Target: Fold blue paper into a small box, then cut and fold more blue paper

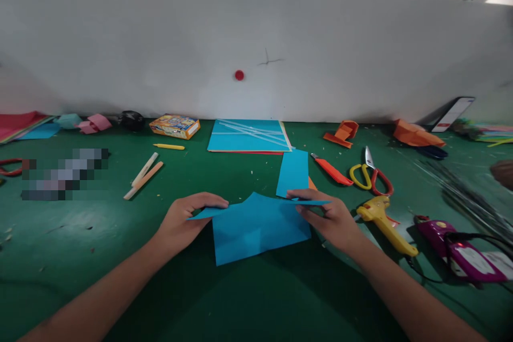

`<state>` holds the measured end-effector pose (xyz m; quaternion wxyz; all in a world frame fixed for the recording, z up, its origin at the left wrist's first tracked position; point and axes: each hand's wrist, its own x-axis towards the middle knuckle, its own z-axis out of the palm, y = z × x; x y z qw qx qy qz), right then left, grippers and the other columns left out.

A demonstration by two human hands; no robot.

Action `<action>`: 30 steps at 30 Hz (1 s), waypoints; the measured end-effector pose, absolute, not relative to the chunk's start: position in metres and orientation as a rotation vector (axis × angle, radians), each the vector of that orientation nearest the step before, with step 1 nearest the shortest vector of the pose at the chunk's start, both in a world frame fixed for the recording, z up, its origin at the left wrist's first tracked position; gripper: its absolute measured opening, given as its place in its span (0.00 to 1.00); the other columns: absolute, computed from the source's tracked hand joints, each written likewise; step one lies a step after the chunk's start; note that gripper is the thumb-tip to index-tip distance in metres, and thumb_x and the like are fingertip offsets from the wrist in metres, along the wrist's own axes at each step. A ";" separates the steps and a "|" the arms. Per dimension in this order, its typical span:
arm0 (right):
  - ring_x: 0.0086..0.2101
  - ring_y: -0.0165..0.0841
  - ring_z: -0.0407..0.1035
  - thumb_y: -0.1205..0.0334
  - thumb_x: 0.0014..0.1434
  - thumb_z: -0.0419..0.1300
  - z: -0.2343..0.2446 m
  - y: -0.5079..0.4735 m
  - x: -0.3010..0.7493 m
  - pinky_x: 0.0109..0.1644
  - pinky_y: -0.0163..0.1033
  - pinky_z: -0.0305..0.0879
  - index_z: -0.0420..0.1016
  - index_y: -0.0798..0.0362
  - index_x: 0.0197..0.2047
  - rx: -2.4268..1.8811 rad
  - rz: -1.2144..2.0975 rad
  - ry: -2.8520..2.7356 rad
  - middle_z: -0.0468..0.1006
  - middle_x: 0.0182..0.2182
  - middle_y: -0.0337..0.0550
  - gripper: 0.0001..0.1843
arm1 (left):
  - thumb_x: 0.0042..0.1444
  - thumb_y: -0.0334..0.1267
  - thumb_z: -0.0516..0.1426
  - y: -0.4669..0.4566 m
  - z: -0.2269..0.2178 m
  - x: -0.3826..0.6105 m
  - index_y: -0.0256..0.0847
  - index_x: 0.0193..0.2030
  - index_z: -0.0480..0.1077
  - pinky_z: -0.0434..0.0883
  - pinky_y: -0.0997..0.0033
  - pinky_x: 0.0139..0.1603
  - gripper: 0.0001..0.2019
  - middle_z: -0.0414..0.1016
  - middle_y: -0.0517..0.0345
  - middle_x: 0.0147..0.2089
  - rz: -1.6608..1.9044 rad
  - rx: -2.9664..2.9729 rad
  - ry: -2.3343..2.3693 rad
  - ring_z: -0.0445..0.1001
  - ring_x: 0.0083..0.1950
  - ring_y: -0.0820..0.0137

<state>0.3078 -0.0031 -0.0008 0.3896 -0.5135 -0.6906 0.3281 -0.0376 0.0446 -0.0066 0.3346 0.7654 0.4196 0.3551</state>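
Observation:
Between my hands is a piece of blue paper (260, 230), folded, with flaps sticking out to both sides and a small peak at its top middle. My left hand (186, 219) pinches the left flap between thumb and fingers. On the other side, my right hand (326, 216) grips the right flap the same way. Just beyond my right hand lies a blue paper strip (293, 171), with a bit of orange showing beside it. Farther back rests a stack of blue sheets (248, 136) with thin pale strips on top.
Right side: an orange cutter knife (332, 171), scissors (369, 171), a yellow glue gun (387, 224) and a purple power strip (460, 251) with cords. Left side: glue sticks (144, 176), a yellow crayon (169, 146) and a small box (175, 126). A white panel (180, 37) stands behind.

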 end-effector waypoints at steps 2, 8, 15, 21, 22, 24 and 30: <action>0.50 0.49 0.77 0.53 0.64 0.62 0.001 -0.005 0.306 0.57 0.53 0.71 0.86 0.41 0.50 -1.277 0.791 -1.755 0.84 0.52 0.43 0.14 | 0.60 0.48 0.62 0.042 -0.005 -0.036 0.50 0.40 0.83 0.80 0.57 0.51 0.10 0.86 0.56 0.45 0.942 2.028 1.123 0.84 0.46 0.56; 0.33 0.42 0.75 0.50 0.62 0.63 -0.002 -0.004 0.307 0.39 0.46 0.71 0.86 0.46 0.36 -1.386 0.824 -1.681 0.84 0.33 0.41 0.12 | 0.62 0.50 0.59 0.035 0.003 -0.030 0.45 0.31 0.77 0.72 0.69 0.28 0.14 0.79 0.59 0.29 0.895 2.102 1.305 0.76 0.29 0.65; 0.30 0.40 0.71 0.48 0.61 0.64 -0.010 -0.001 0.308 0.36 0.44 0.67 0.85 0.46 0.35 -1.374 0.876 -1.645 0.82 0.30 0.39 0.13 | 0.59 0.53 0.60 0.041 -0.001 -0.033 0.44 0.20 0.68 0.63 0.71 0.21 0.21 0.68 0.62 0.20 0.904 2.095 1.407 0.68 0.22 0.69; 0.25 0.39 0.71 0.51 0.63 0.61 -0.014 0.001 0.306 0.35 0.45 0.70 0.81 0.45 0.26 -1.439 0.796 -1.729 0.79 0.24 0.39 0.15 | 0.62 0.48 0.59 0.051 -0.008 -0.043 0.48 0.33 0.80 0.79 0.61 0.43 0.12 0.82 0.55 0.37 1.039 2.133 1.216 0.81 0.42 0.58; 0.26 0.40 0.72 0.51 0.63 0.61 -0.015 0.002 0.307 0.35 0.46 0.71 0.82 0.45 0.27 -1.438 0.777 -1.726 0.80 0.25 0.40 0.15 | 0.62 0.48 0.59 0.053 -0.009 -0.044 0.48 0.32 0.81 0.79 0.60 0.45 0.12 0.83 0.55 0.39 1.066 2.118 1.212 0.81 0.45 0.57; 0.33 0.44 0.77 0.52 0.63 0.62 -0.017 0.004 0.309 0.41 0.48 0.74 0.86 0.43 0.34 -1.404 0.757 -1.732 0.84 0.31 0.41 0.12 | 0.62 0.47 0.61 0.053 -0.011 -0.048 0.49 0.35 0.82 0.79 0.58 0.50 0.10 0.84 0.54 0.45 1.132 2.059 1.178 0.81 0.51 0.54; 0.54 0.47 0.77 0.52 0.64 0.64 -0.021 0.008 0.314 0.63 0.55 0.70 0.86 0.34 0.51 -1.201 0.835 -1.765 0.84 0.53 0.38 0.14 | 0.70 0.47 0.52 0.043 -0.002 -0.054 0.54 0.69 0.69 0.73 0.47 0.62 0.23 0.73 0.51 0.68 1.296 2.041 0.845 0.73 0.66 0.50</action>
